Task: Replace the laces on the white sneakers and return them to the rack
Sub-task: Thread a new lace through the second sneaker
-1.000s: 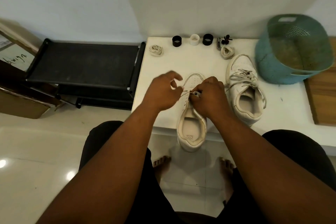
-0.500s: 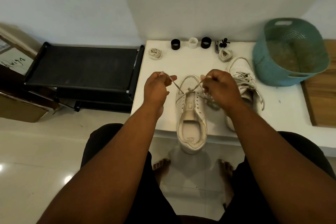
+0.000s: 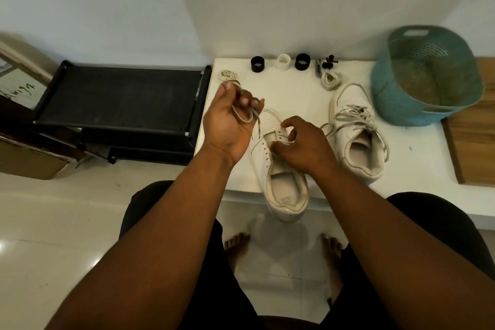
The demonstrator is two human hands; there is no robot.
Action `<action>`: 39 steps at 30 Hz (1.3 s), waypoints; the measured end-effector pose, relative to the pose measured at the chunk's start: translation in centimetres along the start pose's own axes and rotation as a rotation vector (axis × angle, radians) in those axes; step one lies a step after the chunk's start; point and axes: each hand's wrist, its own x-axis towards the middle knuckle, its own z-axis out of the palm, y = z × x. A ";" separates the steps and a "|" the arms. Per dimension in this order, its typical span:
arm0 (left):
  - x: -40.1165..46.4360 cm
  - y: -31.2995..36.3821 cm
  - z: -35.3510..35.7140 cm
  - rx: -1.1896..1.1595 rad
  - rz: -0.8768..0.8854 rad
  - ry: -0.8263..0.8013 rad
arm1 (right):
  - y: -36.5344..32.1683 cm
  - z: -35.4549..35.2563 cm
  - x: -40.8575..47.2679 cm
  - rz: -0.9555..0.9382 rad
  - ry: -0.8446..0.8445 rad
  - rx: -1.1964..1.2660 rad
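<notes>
Item: near sneaker [image 3: 278, 169], white, set on the white worktop [image 3: 417, 158] with its heel overhanging the front edge toward the seated person, apparently so that the eyelet rows face upward within easy reach. Lace [image 3: 247, 115]: a loop is gripped in the curled fingers of the left hand [image 3: 230, 120], which is raised to the left of the toe, presumably to keep the slack clear of the eyelets; whether this lace is old or new cannot be told. Right hand [image 3: 302, 144]: fingers are bent over the tongue and upper eyelets, seemingly pinching or steadying there, though what lies between the fingertips is hidden. Second sneaker [image 3: 356, 131]: placed to the right, well apart, loosely laced, judged to be awaiting its turn. Coiled laces [image 3: 329, 80] and [image 3: 227, 75] are laid at the back, probably spares or discards. Rack [image 3: 120, 104]: black, beside the worktop on the left, bearing neither shoe.
</notes>
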 end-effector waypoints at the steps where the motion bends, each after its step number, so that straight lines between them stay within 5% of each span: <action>1: -0.1 0.6 0.1 -0.029 0.033 -0.024 | 0.2 0.0 0.2 0.023 0.009 0.019; 4: -0.2 2.0 -0.2 0.149 0.160 -0.012 | 0.5 0.0 0.3 0.050 0.007 0.021; 7: 0.0 1.6 -1.2 1.103 0.312 0.050 | 0.3 0.2 0.2 0.041 0.037 -0.028; 9: 0.3 0.7 -2.5 1.559 0.147 -0.005 | 0.4 0.3 0.2 0.027 0.066 -0.046; 13: 0.7 -1.0 -3.7 1.938 -0.211 -0.051 | 0.2 0.5 0.0 0.000 0.097 -0.072; 17: 1.3 -1.4 -3.5 1.682 0.014 -0.035 | 0.1 0.3 -0.1 0.004 0.092 -0.076; 21: 1.0 -0.5 -1.8 0.682 0.034 0.131 | 0.3 -0.3 -0.1 0.019 0.078 -0.057; 23: 0.6 1.0 -0.9 0.182 -0.010 0.050 | 0.2 -0.4 -0.2 0.012 0.087 -0.070; 25: 0.5 2.2 -0.5 -0.076 -0.025 -0.014 | 0.1 -0.4 -0.2 0.014 0.104 -0.088; 27: 0.5 2.7 -0.6 0.123 0.043 0.033 | 0.1 -0.4 -0.2 0.025 0.117 -0.095; 30: 0.8 1.9 -2.1 1.154 0.178 0.091 | 0.0 -0.3 -0.3 0.038 0.127 -0.103; 33: 1.2 0.0 -3.6 1.806 -0.139 -0.079 | -0.2 -0.3 -0.3 0.032 0.136 -0.121; 36: 1.4 -0.8 -3.4 1.927 -0.193 -0.145 | -0.4 -0.3 -0.5 0.029 0.130 -0.135; 39: 1.3 -0.1 -2.3 1.363 -0.066 0.014 | -0.4 -0.5 -0.6 0.033 0.117 -0.135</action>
